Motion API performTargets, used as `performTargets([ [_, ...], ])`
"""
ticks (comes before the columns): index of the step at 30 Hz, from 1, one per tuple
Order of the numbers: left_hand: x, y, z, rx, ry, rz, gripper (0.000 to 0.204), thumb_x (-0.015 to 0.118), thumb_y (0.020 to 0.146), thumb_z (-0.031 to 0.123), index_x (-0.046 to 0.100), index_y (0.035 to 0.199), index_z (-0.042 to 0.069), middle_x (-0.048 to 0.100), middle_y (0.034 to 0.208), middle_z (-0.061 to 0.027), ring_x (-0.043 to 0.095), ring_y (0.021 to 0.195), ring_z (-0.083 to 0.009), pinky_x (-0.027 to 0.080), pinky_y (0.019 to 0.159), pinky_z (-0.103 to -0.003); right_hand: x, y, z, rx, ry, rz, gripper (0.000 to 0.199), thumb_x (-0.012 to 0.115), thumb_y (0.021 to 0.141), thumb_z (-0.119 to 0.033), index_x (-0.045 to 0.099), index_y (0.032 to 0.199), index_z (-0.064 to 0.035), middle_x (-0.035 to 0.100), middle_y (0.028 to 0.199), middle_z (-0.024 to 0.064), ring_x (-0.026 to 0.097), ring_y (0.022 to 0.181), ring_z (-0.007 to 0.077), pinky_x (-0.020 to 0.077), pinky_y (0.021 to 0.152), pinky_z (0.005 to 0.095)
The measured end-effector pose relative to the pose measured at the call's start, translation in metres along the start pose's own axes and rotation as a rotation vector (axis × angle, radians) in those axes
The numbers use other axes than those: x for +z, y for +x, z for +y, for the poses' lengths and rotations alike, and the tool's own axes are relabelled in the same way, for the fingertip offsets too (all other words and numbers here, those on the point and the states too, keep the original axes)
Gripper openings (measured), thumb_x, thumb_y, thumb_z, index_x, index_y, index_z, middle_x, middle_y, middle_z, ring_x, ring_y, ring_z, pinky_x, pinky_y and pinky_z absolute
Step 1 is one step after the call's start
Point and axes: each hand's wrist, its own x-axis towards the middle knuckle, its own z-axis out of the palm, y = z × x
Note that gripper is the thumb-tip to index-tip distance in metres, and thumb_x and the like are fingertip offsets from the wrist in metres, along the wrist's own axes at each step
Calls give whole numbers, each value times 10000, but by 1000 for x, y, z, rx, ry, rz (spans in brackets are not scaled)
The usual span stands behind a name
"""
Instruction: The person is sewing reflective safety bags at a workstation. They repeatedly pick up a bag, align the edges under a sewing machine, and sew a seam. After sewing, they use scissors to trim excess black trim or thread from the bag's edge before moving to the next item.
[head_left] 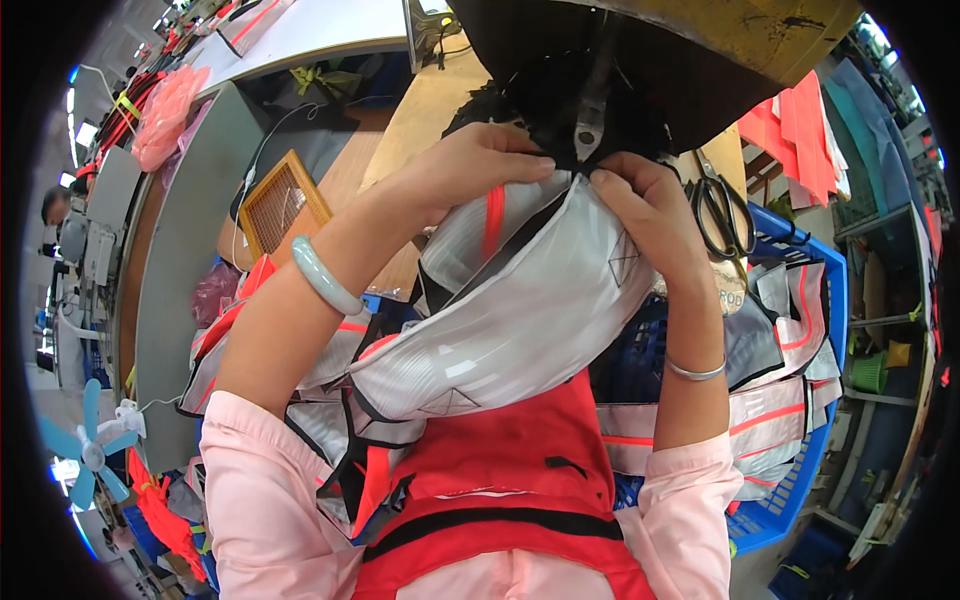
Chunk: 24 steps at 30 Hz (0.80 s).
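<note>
Under the metal presser foot (588, 128), both hands' grip on glossy silver-grey reflective panel (520, 320).

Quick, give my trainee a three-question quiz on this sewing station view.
1. True or false: both hands grip the silver reflective panel at the presser foot.
2. Where do the scissors lie? A) beside the right hand B) in the wooden frame C) on the small fan
3. Fill in: the left hand has a pale green ___ on its wrist.

Key: 1 true; 2 A; 3 bangle.
</note>
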Motion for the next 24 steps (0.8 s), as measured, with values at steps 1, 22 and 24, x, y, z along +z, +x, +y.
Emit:
performTargets([
  [1,0,1,-1,1,-5,18,412,690,877,220,616,1163,-68,674,1031,-87,629,901,-121,496,809,-245,0,1,1,-13,8,7,272,583,885,-212,646,961,41,604,765,9,510,723,68,434,672,243],
  [22,36,-80,-29,106,-171,-29,202,650,891,111,652,1055,-7,641,943,0,569,879,-53,457,779,-213,-95,-64,67,-135,-1053,589,265,598,883,-189,656,1042,14,646,1043,207,608,989,356,471,882,389],
  [24,47,-91,-31,156,-179,-37,197,656,885,120,664,1036,-5,647,932,0,569,870,-55,458,774,-217,-104,-54,64,-46,-1152,445,289,614,861,-231,659,1004,16,652,1007,217,615,971,370,482,864,416],
])
